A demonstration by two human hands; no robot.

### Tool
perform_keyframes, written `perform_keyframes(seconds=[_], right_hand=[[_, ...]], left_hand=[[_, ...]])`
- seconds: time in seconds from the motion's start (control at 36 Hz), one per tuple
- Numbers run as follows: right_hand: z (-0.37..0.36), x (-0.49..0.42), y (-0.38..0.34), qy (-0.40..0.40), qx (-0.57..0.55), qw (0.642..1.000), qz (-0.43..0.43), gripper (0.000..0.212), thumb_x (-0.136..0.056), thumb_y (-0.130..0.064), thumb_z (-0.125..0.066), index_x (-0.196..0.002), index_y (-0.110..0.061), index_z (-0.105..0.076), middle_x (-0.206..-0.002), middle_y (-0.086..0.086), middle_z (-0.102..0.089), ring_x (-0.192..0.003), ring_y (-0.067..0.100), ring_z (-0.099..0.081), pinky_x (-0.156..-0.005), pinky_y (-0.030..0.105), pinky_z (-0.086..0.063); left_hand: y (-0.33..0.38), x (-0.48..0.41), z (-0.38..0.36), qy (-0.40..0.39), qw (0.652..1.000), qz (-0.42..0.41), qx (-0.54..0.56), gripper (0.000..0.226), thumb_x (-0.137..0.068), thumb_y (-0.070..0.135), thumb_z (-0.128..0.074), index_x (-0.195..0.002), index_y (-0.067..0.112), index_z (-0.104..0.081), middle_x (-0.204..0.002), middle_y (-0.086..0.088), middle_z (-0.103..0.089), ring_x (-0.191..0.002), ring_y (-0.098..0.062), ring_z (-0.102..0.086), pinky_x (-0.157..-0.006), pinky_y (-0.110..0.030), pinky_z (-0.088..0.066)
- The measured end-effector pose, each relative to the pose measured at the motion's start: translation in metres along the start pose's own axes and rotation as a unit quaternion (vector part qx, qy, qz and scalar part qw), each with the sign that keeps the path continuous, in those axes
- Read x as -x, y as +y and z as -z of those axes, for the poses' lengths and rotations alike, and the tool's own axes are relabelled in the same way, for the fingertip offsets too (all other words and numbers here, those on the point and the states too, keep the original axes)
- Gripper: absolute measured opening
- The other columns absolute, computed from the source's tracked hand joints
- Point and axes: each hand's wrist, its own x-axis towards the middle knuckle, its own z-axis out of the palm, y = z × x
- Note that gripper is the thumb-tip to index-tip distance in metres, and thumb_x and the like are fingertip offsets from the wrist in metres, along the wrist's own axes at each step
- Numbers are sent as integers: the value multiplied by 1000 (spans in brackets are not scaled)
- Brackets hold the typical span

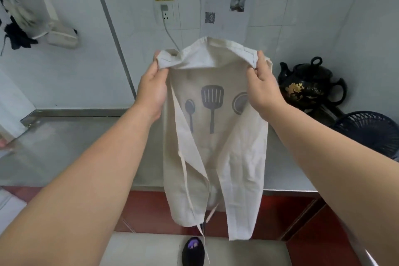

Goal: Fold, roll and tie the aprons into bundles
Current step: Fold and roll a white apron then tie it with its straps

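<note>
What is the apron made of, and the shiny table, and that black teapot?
The apron looks like plain cream woven cloth, perhaps cotton or canvas: it hangs limp, creases, and has stitched hems. The table looks like stainless steel: grey, smooth, with dull reflections. The teapot seems to be glazed ceramic, glossy black with a gold flower, though coated metal is possible.

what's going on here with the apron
A person is holding a cream apron up in the air in front of a steel counter. The left hand and the right hand each grip a top corner, so the cloth hangs down with its grey utensil print facing the camera and its ties dangling. It is not yet folded or rolled. A black teapot and a dark fan sit on the counter to the right.
</note>
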Motion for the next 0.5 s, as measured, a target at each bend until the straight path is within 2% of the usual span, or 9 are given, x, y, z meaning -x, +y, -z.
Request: perform_keyframes(seconds=[0.06, 0.08, 0.14, 0.17, 0.25, 0.28, 0.36, 0.44, 0.5], right_hand=[[-6, -15, 7, -12, 18, 1000, 9, 52, -103, -22, -26, -152, -19, -8, -153, -6, -22, -137, 13, -29, -99, 13, -21], [-11, -27, 11, -17, 34, 999, 13, 50, -103, -20, -26, -151, -15, -12, -150, 0, -28, -134, 16, -32, -93, 11, -24], [-18, -49, 22, -19, 61, 998, 23, 42, -102, -17, -25, -144, -12, -23, -125, 5, -45, -112, 20, -45, -81, 18, -31], [-24, -66, 28, -21, 69, 997, 25, 41, -102, -18, -25, -143, -13, -24, -120, 2, -44, -107, 18, -46, -79, 17, -30], [-39, -109, 46, -17, 96, 995, -1, 48, -103, -20, -24, -150, -15, -13, -150, 3, -24, -133, 17, -27, -81, 7, -21], [-47, -126, 50, -13, 110, 994, -7, 47, -103, -17, -25, -149, -10, -15, -152, 10, -21, -134, 23, -26, -83, 12, -24], [-65, -171, 51, 7, 129, 992, 2, 39, -101, -10, -27, -138, 2, -28, -142, 25, -30, -123, 32, -29, -91, 27, -26], [-81, -219, 53, 52, 94, 994, 29, 49, -100, -24, -28, -146, -8, -22, -138, 13, -34, -114, 16, -37, -95, 21, -27], [-93, -250, 54, 67, 66, 995, 26, 56, -101, -27, -30, -151, -18, -6, -152, 2, -20, -126, 5, -30, -102, 18, -17]], left_hand=[[-11, -17, -2, -1, 1000, -6, 0, 56, -91, 35, -50, -144, 30, -36, -146, 15, -41, -133, -3, -38, -114, -39, -30], [-20, -32, -3, -1, 1000, -4, 0, 55, -91, 35, -50, -144, 31, -36, -145, 16, -41, -133, -3, -38, -114, -39, -31], [-36, -56, -5, -9, 1000, 1, 1, 54, -93, 34, -49, -145, 31, -35, -145, 17, -41, -132, -2, -38, -114, -38, -31], [-45, -76, -7, -11, 1000, 8, 2, 54, -93, 36, -50, -144, 31, -36, -146, 16, -41, -133, -3, -38, -114, -39, -30], [-71, -122, -13, -29, 999, 27, 1, 57, -88, 41, -53, -142, 29, -40, -146, 10, -43, -135, -8, -38, -115, -42, -27], [-80, -143, -14, -28, 999, 38, 1, 58, -87, 40, -54, -142, 29, -41, -145, 9, -43, -135, -9, -38, -115, -42, -27], [-87, -187, -22, -24, 999, 36, 3, 57, -90, 36, -53, -144, 24, -39, -148, 8, -40, -135, -7, -36, -116, -37, -26], [-80, -232, -30, -17, 1000, 16, -4, 53, -98, 29, -48, -147, 22, -29, -151, 10, -31, -136, -5, -33, -116, -32, -26], [-78, -268, -32, -28, 999, 7, -22, 60, -97, 34, -48, -150, 28, -20, -145, 16, -35, -133, -8, -38, -113, -35, -31]])
